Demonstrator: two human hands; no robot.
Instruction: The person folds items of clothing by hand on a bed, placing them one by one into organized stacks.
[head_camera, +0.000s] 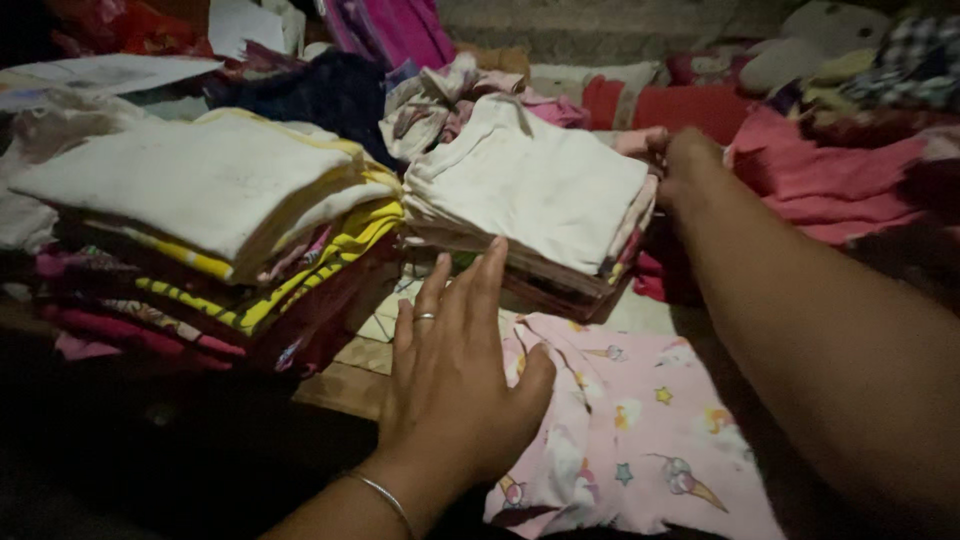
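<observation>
Fingers spread, the left hand (455, 375) lies flat and released on the pink garment (625, 430) (star print) at six o'clock. The right hand (685, 165), at two o'clock, grips the far edge of the cream-topped clothes stack (525, 185); a taller stack (215, 215) sits at nine o'clock.

Tall stack of folded clothes (215, 215) at left, cream piece on top, yellow and dark red layers beneath. Magenta cloth (405, 30) at back. Loose pink garments (835, 180) at right. White paper (105, 72) far left.
</observation>
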